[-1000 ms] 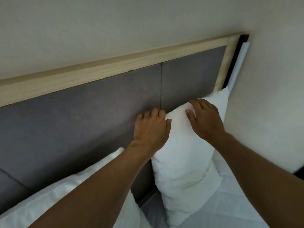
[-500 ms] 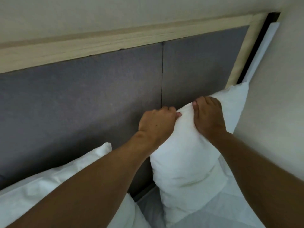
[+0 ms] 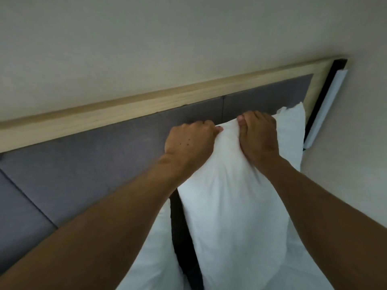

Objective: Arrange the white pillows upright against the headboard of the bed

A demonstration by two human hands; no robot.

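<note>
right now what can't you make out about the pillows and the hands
- Head view: fingers of the left hand and right hand curl behind the held pillow, hiding the fingertips.
- The held pillow's bottom is cut off by the lower edge.
- The second pillow is mostly covered by the left forearm.
- Headboard base is hidden behind both pillows.

We are in a bedroom: a grey padded headboard (image 3: 83, 170) with wooden trim (image 3: 146, 103), white pillows (image 3: 236, 216), plain wall (image 3: 167, 38).
</note>
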